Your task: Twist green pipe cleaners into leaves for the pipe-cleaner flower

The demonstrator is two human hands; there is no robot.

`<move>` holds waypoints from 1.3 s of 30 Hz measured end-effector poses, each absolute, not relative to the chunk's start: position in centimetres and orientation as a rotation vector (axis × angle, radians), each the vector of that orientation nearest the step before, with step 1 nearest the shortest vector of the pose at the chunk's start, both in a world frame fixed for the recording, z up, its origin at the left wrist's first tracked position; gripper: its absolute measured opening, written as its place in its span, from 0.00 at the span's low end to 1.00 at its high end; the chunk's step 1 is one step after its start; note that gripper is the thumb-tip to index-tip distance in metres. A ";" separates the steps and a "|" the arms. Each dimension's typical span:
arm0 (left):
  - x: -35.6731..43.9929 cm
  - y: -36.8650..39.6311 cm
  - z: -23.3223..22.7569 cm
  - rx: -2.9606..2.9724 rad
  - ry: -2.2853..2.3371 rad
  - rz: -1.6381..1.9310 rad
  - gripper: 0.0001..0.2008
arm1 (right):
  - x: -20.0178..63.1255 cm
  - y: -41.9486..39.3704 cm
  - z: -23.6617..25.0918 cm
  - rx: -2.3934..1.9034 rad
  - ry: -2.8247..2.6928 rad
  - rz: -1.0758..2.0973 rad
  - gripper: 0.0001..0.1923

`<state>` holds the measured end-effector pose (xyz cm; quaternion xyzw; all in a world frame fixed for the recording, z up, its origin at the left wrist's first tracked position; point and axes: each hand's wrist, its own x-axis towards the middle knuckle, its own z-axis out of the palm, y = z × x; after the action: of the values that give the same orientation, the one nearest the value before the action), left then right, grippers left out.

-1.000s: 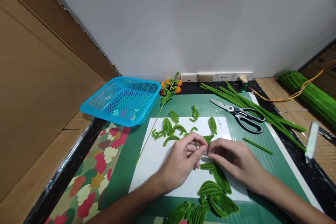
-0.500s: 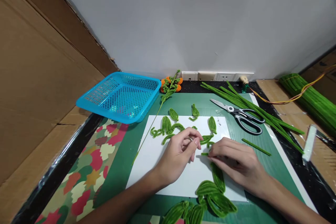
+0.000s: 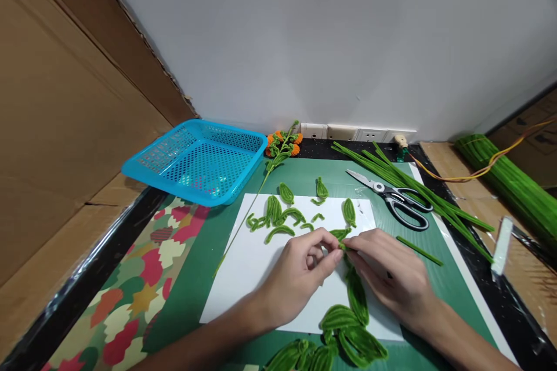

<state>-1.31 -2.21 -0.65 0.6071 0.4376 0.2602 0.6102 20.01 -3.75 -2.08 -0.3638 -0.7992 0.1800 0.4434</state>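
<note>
Above a white sheet of paper (image 3: 248, 278), the fingertips of my left hand (image 3: 293, 275) and my right hand (image 3: 394, 266) meet. Both are closed in a pinch on a small piece of green pipe cleaner (image 3: 342, 246), mostly covered by the fingers. Just behind the fingertips shows a green pipe-cleaner leaf (image 3: 340, 234). Below my right hand lies another fuzzy leaf (image 3: 357, 295), with a larger leaf cluster (image 3: 361, 341) nearer me. Other leaves (image 3: 274, 209) and short curled pieces (image 3: 279, 231) are scattered over the paper's far half.
Scissors (image 3: 391, 197) and long green pipe cleaners (image 3: 383, 171) lie at the right, with a short cut stem (image 3: 420, 250) near my right hand. A blue basket (image 3: 243, 182) stands at the left. Beside it is an orange flower stem (image 3: 282, 148). A cable (image 3: 461, 178) crosses the right side.
My left hand has moved right and now meets my right fingertips at the green piece. My right hand has shifted slightly left. The whole view has shifted a little.
</note>
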 end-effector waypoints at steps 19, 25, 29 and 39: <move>-1.6 -2.4 -0.4 1.421 1.014 0.665 0.15 | 18.8 -3.9 -1.8 -0.983 -1.592 0.993 0.07; -1.7 -2.6 -0.4 1.472 1.023 0.692 0.15 | 18.2 -4.4 -3.0 -1.042 -1.317 1.470 0.12; -1.6 -3.0 -0.5 1.457 1.006 0.665 0.14 | 18.2 -4.4 -2.5 -1.039 -1.311 1.509 0.11; -1.6 -2.6 -0.9 1.316 0.977 0.658 0.14 | 18.6 -4.4 -1.6 -1.047 -1.408 1.287 0.10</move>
<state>-1.55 -2.58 -0.87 0.5758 0.4273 0.2880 0.6348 18.58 -4.38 -1.61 -0.4262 -0.5730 0.5238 0.4643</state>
